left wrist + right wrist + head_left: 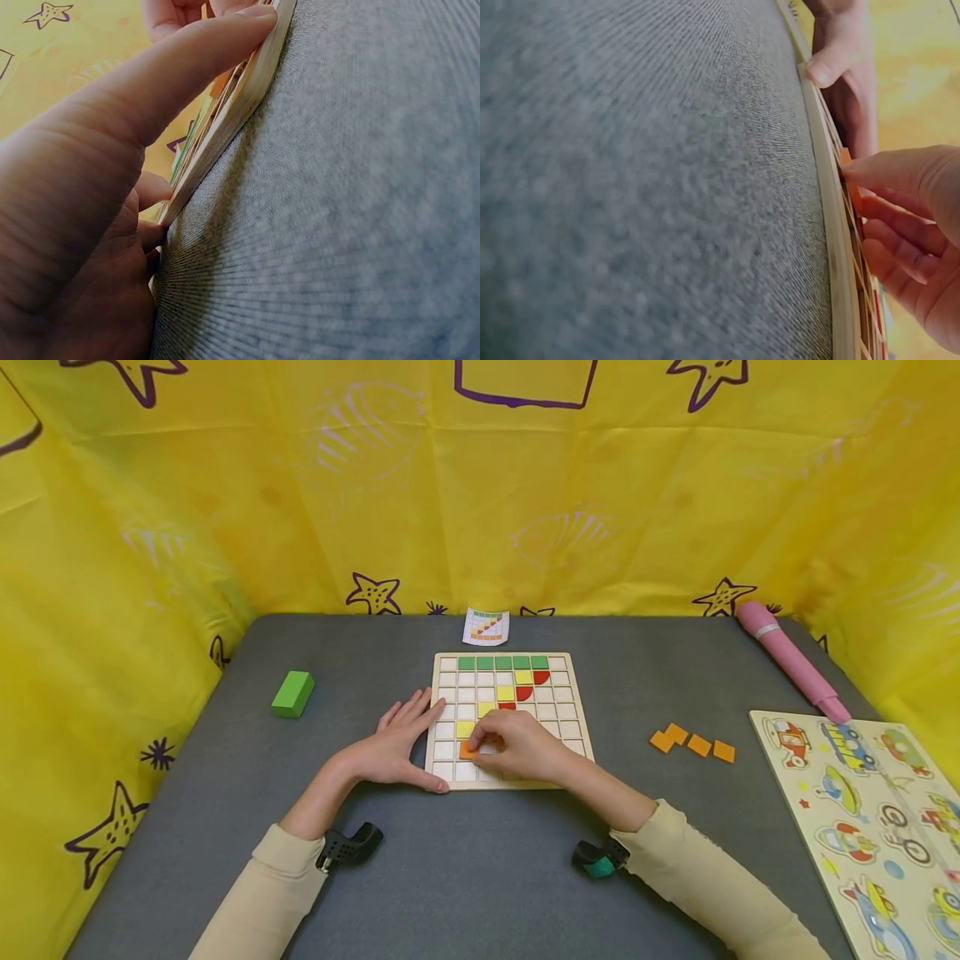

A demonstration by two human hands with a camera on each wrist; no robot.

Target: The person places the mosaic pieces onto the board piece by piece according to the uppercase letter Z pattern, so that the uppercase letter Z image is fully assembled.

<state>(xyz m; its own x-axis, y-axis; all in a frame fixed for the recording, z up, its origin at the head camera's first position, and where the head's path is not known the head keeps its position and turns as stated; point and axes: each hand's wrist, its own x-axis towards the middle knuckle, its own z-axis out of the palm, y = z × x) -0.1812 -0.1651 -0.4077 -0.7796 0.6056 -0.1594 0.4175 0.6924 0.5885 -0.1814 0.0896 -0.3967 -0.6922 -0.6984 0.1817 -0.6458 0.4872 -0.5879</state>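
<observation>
Beyond the left hand [396,746] and right hand [522,747], a card [486,627] bears a coloured grid. The left, fingers spread, touches the board [564,711] on its right; the right pinches an orange tile [466,750] at one square.

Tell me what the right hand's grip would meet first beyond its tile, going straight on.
Probably the left hand, touching the board; depth is unclear, so the board's rim might come first.

No text, labels, brands, numbers or signs readable in any view.
</observation>
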